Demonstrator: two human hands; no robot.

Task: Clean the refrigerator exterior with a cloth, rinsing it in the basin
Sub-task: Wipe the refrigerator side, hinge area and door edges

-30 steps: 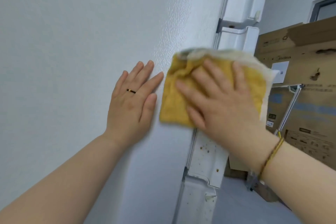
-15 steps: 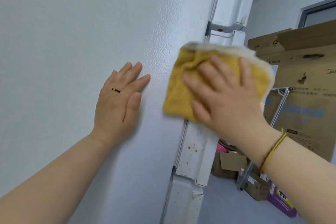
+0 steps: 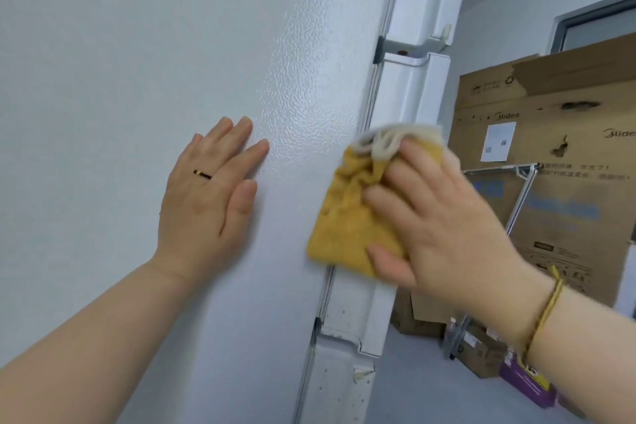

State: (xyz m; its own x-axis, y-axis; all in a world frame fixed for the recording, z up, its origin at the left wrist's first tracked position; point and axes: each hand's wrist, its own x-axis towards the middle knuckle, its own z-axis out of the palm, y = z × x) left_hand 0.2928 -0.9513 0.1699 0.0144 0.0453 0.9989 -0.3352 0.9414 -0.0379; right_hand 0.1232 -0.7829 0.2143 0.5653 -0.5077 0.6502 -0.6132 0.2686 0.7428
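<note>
Left hand (image 3: 206, 196) lies flat on the refrigerator (image 3: 137, 79) side panel, mid-frame. Cloth (image 3: 347, 224) sits just right of it, on the panel's right edge over the door seam, with the right hand (image 3: 444, 227) pressing on top. Hinge bracket (image 3: 406, 48) is above the cloth. Cardboard boxes (image 3: 550, 134) stand farther right, behind a metal rack (image 3: 516, 203).

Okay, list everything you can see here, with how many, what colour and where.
refrigerator: one, white, left and centre
cloth: one, yellow with white edge, on the refrigerator's edge
cardboard boxes: several, brown, right
metal rack: one, silver, before the boxes
packet: one, purple, floor, lower right
window: one, dark frame, top right
ring: one, dark and gold, left hand
bracelet: one, yellow, right wrist
left hand: flat on the refrigerator
right hand: presses the cloth
</note>
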